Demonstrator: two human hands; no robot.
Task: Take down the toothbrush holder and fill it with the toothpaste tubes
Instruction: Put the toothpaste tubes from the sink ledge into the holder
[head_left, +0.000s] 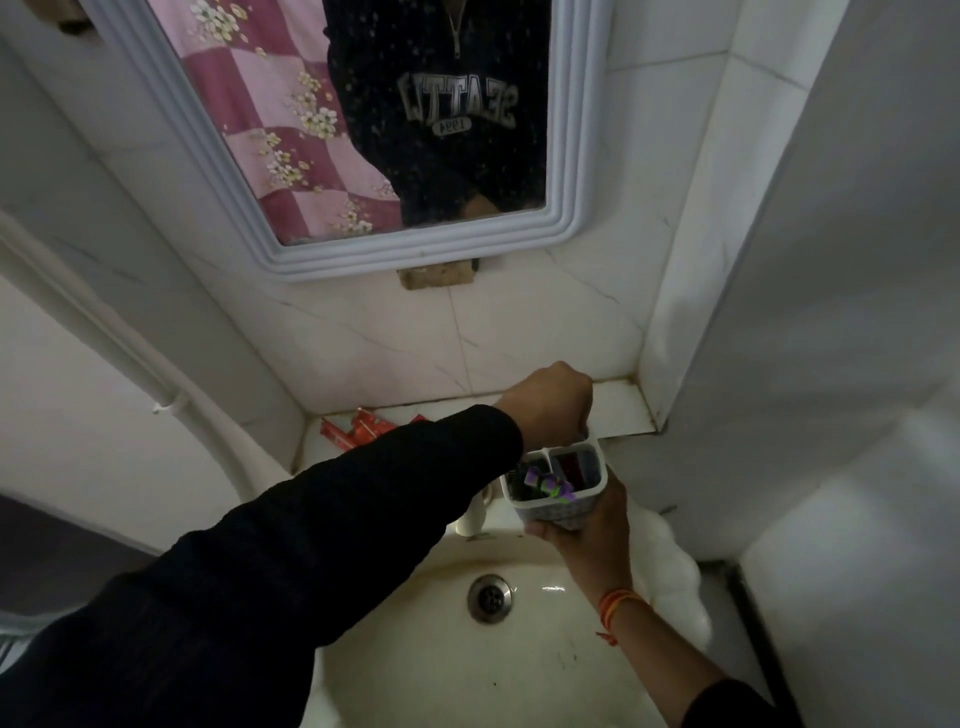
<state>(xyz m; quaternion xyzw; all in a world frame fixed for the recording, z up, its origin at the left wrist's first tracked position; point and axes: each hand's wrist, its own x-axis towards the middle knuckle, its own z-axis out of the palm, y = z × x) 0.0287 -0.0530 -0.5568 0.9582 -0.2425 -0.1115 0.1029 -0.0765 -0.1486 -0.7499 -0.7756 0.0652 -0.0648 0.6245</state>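
While right hand (587, 525) cups toothbrush holder (558, 486) steady, ease left hand (550, 402) (fingers pinched, contents hidden) into far compartment.

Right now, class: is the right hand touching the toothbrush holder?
Touching. The head view shows the right hand wrapped around the toothbrush holder from below.
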